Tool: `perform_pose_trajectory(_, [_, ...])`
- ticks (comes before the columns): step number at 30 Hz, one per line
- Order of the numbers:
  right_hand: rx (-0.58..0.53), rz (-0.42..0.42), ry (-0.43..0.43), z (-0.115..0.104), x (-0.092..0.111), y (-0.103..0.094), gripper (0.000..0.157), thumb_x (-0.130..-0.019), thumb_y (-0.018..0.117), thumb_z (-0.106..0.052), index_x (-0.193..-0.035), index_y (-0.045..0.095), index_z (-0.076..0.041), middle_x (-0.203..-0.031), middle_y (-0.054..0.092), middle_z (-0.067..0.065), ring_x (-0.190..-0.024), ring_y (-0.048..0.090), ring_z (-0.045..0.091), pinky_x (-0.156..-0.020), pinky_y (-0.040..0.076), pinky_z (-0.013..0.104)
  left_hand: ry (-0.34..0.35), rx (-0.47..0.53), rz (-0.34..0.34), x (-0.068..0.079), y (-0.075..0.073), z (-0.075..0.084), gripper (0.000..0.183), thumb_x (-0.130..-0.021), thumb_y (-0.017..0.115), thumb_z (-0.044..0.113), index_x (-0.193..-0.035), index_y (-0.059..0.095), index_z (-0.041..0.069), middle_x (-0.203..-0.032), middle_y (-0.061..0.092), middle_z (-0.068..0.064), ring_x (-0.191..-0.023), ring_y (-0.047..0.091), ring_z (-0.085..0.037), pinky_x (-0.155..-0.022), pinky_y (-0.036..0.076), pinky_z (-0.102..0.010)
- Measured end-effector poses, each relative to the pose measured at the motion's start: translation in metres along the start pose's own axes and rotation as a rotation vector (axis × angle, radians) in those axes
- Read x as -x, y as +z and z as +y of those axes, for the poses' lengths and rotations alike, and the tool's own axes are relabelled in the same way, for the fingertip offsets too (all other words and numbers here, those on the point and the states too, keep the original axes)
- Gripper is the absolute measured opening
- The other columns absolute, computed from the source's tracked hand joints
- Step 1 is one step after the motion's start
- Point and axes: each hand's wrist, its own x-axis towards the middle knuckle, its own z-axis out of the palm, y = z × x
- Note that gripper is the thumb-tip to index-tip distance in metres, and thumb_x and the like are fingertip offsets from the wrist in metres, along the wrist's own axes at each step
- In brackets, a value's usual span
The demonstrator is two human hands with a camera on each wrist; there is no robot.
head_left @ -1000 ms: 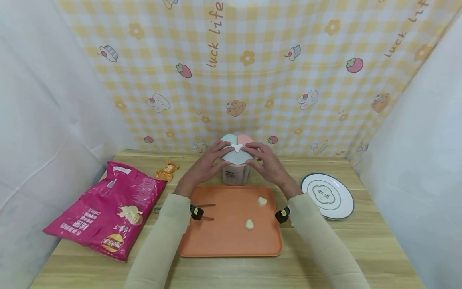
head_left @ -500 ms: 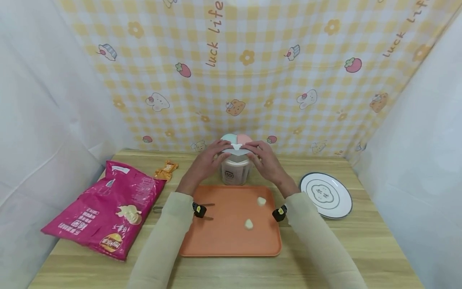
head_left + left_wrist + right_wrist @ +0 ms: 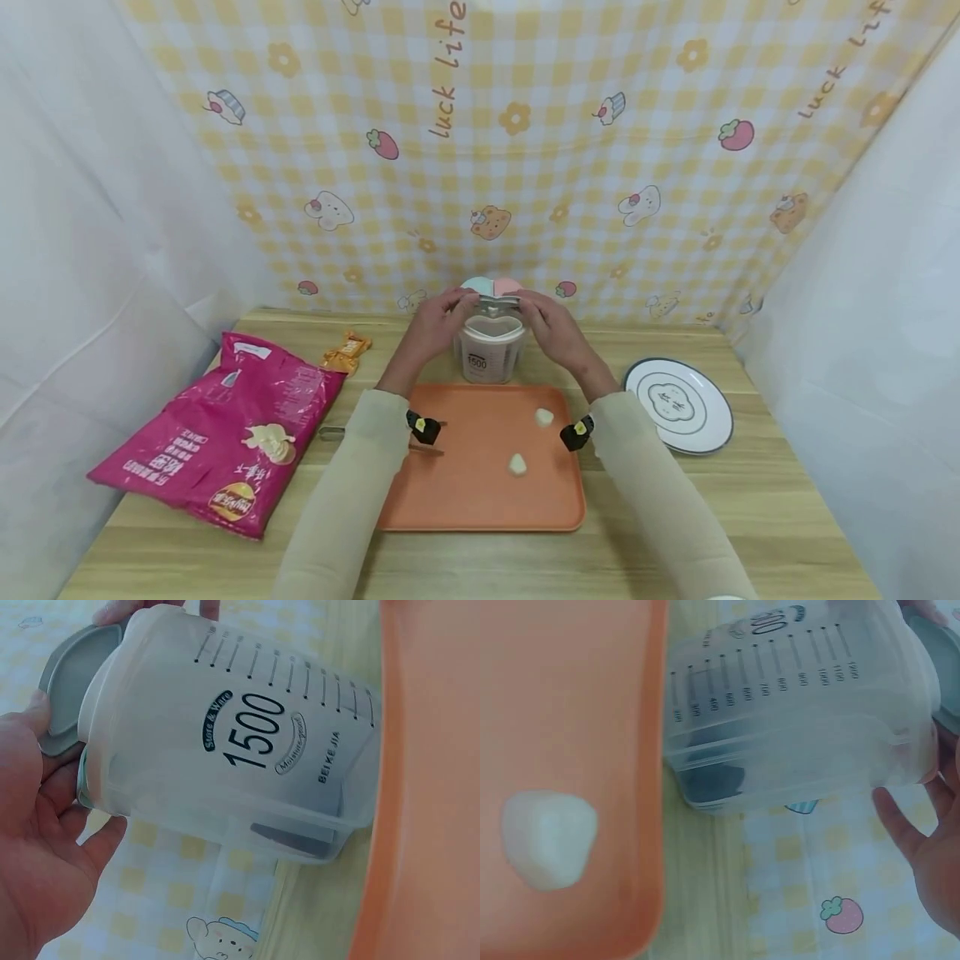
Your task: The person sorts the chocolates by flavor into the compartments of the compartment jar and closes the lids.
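A clear storage container [image 3: 486,360] marked 1500 stands upright behind the tray. Its lid has a mint section and a pink section [image 3: 507,286] at the back, and a grey front flap [image 3: 86,675] that is tilted up. Below that flap the front opening [image 3: 493,327] shows. My left hand [image 3: 435,325] pinches the flap's left edge, thumb on its underside and fingers behind. On the other side my right hand [image 3: 553,329] holds the flap's right edge; its grip is partly cut off in the right wrist view. Something dark [image 3: 714,780] shows through the container's lower end.
An orange tray [image 3: 480,508] in front carries two whitish pieces [image 3: 517,464]. Metal tongs [image 3: 330,433] lie across its left edge, partly under the left sleeve. A magenta snack bag [image 3: 225,442] and an orange wrapper [image 3: 347,355] sit left, a white plate [image 3: 712,408] right.
Both hands have lifted the grey front flap from lying flat over the container to tilted up, uncovering the front opening. The wrists have moved slightly inward.
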Motion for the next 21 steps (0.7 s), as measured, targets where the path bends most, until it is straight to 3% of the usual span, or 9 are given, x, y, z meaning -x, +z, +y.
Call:
perform_pose_trajectory(7, [-0.095,-0.005,0.088,-0.0038,-0.0016,-0.0036,0.037,-0.113,0.041,-0.02,-0.133,0.066,-0.002,-0.127,0.069,0.013,-0.123,0.062,0.025,-0.105,0.046,0.04,-0.058,0.088,0.029,-0.0014,0.0011,-0.0022,0.048,-0.107,0.052,0.047,-0.133,0.071,0.011,-0.15,0.053,-0.011,-0.144,0.042,-0.027,-0.111,0.04,-0.045])
perform_pose_trajectory(12, [-0.085,-0.019,0.145,-0.0048,-0.0014,-0.0051,0.04,-0.114,0.041,-0.026,-0.137,0.065,-0.006,-0.128,0.069,0.01,-0.124,0.062,0.021,-0.107,0.044,0.039,-0.066,0.107,0.042,-0.0025,0.0029,-0.0033,0.046,-0.107,0.054,0.046,-0.131,0.072,0.011,-0.151,0.052,-0.011,-0.145,0.041,-0.025,-0.111,0.04,-0.044])
perform_pose_trajectory(18, [-0.085,-0.006,0.158,-0.0033,-0.0023,-0.0038,0.04,-0.113,0.041,-0.028,-0.134,0.067,-0.005,-0.127,0.07,0.01,-0.125,0.061,0.022,-0.108,0.043,0.04,-0.08,0.096,0.045,-0.0019,0.0031,-0.0044,0.05,-0.107,0.052,0.048,-0.134,0.07,0.011,-0.151,0.052,-0.011,-0.145,0.041,-0.026,-0.112,0.039,-0.044])
perform_pose_trajectory(21, [-0.091,-0.002,0.157,-0.0035,-0.0024,-0.0032,0.039,-0.113,0.042,-0.027,-0.135,0.067,-0.006,-0.127,0.07,0.01,-0.125,0.061,0.022,-0.108,0.043,0.04,-0.05,0.084,0.048,0.0005,0.0022,-0.0059,0.051,-0.108,0.049,0.048,-0.118,0.073,0.004,-0.145,0.058,-0.012,-0.14,0.047,-0.025,-0.105,0.044,-0.044])
